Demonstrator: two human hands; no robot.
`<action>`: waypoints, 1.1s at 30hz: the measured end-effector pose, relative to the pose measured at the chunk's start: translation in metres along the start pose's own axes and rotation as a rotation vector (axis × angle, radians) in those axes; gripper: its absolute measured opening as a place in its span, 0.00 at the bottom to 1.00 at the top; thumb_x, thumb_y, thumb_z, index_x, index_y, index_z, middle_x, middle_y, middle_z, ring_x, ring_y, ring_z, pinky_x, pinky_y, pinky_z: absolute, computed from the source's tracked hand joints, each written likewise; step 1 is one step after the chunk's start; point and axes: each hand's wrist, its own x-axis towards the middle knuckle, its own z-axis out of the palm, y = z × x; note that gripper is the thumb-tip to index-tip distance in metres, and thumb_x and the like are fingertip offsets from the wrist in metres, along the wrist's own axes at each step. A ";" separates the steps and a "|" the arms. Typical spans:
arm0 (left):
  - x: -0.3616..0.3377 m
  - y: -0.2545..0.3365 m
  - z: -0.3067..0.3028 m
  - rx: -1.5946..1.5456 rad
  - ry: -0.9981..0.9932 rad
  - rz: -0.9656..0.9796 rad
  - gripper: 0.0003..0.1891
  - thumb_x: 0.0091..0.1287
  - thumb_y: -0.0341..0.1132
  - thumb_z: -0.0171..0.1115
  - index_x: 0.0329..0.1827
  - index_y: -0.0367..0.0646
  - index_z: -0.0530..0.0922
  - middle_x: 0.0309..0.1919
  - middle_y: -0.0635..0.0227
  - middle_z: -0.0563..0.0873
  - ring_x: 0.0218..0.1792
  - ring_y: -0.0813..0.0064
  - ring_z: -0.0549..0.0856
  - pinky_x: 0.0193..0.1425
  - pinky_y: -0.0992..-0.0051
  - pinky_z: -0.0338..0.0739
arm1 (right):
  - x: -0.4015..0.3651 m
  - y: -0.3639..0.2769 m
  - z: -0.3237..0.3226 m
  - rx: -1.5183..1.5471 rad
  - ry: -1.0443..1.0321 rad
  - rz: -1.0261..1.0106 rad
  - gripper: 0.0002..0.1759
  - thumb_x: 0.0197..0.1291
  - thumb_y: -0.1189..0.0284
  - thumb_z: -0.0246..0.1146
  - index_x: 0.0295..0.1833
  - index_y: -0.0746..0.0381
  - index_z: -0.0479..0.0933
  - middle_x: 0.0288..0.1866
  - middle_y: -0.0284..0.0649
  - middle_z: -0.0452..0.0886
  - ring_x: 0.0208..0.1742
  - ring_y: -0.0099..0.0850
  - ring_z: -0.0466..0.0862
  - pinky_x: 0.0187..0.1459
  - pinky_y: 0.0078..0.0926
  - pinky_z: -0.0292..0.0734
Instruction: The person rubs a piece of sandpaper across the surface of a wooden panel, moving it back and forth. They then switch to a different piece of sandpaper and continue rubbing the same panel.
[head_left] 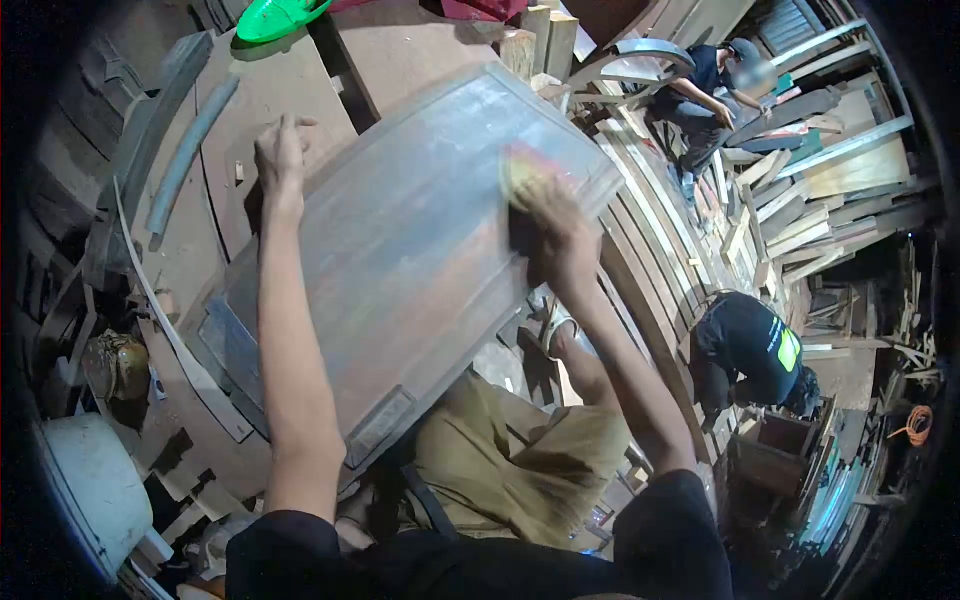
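As R hand (562, 232) holds pad (520, 178), it's btwn fingers (546, 198) & panel (385, 235).

A hand (560, 225) holds what looks like a blurred pad (522, 172).

Panel (400, 240): flat, smooth, dull grey with a soft sheen, looks metallic, can't confirm. Desk (270, 110): matt brown wood. Offcuts (795, 235): rough wood. Trousers (520, 455): matt khaki cloth. Green item (270, 18): glossy, plastic-looking
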 end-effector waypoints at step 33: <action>0.001 -0.001 0.001 -0.036 -0.041 -0.029 0.18 0.67 0.43 0.50 0.35 0.41 0.85 0.17 0.77 0.66 0.19 0.85 0.65 0.23 0.79 0.58 | 0.045 0.030 -0.012 -0.093 0.063 0.007 0.22 0.65 0.75 0.50 0.60 0.53 0.81 0.62 0.43 0.80 0.67 0.34 0.76 0.71 0.33 0.65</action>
